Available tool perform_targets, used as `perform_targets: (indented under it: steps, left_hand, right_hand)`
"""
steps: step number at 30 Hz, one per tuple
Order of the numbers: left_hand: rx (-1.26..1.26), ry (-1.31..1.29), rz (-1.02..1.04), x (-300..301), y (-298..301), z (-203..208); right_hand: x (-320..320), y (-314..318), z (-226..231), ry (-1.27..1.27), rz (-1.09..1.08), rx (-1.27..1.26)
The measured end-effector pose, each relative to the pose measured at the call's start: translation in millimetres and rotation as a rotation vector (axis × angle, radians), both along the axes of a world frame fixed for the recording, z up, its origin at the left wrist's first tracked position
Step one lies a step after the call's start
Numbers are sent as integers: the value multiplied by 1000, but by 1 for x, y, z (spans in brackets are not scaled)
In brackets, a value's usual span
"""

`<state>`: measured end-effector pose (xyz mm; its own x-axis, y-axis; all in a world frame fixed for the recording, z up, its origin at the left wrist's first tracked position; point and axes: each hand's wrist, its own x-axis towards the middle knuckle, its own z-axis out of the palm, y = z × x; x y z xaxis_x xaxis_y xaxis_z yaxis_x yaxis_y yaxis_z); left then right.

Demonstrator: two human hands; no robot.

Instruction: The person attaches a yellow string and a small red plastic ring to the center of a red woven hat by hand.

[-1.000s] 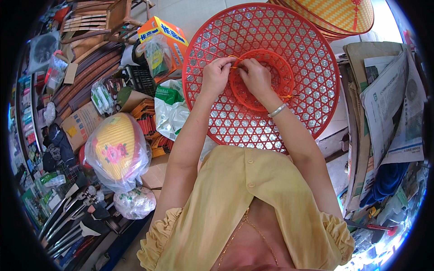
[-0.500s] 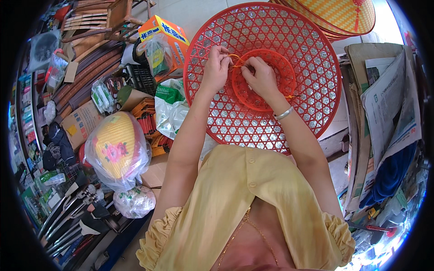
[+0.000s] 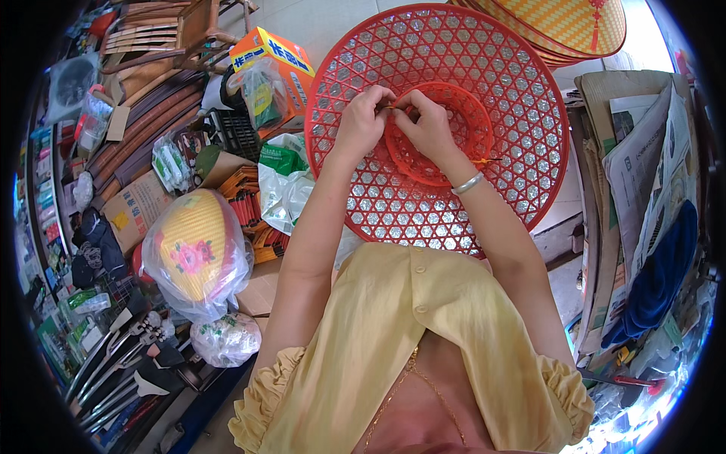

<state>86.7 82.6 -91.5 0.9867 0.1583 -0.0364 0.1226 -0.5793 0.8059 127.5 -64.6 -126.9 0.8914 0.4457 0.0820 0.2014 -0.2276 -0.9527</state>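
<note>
My left hand (image 3: 359, 125) and right hand (image 3: 426, 125) pinch an orange cord (image 3: 387, 107) at the inner ring (image 3: 446, 136) of the red hat (image 3: 484, 204); I judge the tying unfinished.

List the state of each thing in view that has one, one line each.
red woven hat: hollow side up, held at the inner ring.
left hand: pinching at the ring's rim.
right hand: pinching beside it.
yellow hat: bagged in clear plastic.
orange box: closed.
</note>
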Motion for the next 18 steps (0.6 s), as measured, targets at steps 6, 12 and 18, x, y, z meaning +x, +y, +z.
perform_targets:
  steps: [6, 12, 18]
  left_hand:
    - [137, -107, -75, 2, -1, 2]
    - [144, -52, -48, 1, -1, 0]
    - [59, -50, -6, -2, 2, -5]
  right_hand:
    - [4, 8, -24, 309, -61, 291]
    - [1, 11, -30, 327, -122, 200]
    - [-7, 9, -7, 108, -136, 37]
